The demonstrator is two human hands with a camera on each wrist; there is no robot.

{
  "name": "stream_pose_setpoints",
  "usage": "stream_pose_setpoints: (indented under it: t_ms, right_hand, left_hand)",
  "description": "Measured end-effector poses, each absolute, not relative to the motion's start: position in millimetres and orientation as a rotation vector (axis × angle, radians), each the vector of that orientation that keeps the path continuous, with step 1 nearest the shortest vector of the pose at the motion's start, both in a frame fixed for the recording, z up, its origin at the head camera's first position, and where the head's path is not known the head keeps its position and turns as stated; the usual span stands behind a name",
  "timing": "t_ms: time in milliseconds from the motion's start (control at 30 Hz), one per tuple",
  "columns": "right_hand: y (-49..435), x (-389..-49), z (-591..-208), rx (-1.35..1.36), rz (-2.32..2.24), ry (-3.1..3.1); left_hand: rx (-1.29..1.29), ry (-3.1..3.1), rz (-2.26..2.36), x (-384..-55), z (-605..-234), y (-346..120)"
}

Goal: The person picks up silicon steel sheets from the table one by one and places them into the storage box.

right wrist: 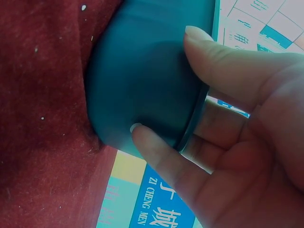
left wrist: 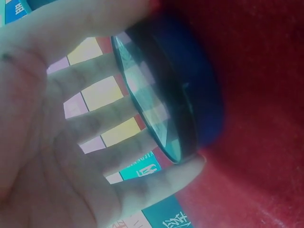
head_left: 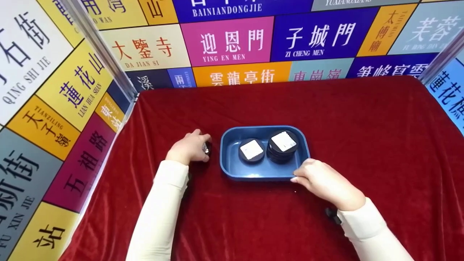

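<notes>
Several white-labelled black discs [head_left: 251,150] are loaded in the mid-frame blue rectangular tray [head_left: 235,170], rim pinched by the right hand [head_left: 324,181]; one glass-faced black disc [head_left: 206,148], clamped left-centre by the left hand [head_left: 188,146], apparently remains.

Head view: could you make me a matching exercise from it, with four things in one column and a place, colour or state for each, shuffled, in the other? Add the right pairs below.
Things
1. Left hand
2. Right hand
3. Tray
4. Cloth

Places, colours, states
A. Dark red, spread under everything else here
B. Holding a dark round piece with a shiny face
C. Blue, with a black disc and a stack of discs inside
D. Gripping a near corner of the blue rim

Right pairs
1-B, 2-D, 3-C, 4-A
</notes>
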State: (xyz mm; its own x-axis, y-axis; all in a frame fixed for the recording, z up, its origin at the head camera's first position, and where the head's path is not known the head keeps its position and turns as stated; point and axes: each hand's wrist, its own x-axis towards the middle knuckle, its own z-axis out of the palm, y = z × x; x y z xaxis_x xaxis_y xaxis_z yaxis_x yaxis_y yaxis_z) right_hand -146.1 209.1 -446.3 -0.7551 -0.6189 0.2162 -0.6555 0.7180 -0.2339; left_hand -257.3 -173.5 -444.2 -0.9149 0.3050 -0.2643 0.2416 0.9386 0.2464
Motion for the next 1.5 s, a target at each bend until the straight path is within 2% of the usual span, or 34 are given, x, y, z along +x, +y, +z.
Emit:
stream_pose_setpoints:
  t_ms: [667, 1500]
  right_hand:
    - [208.6, -144.3, -445.0, 1.032, 0.451, -2.8]
    - [208.8, -145.1, -446.7, 1.026, 0.462, -2.794]
  left_hand:
    - [0.424, 2.801, 0.282, -256.3, -439.9, -173.2]
    - [0.452, 2.819, 0.249, -250.3, -417.8, -161.2]
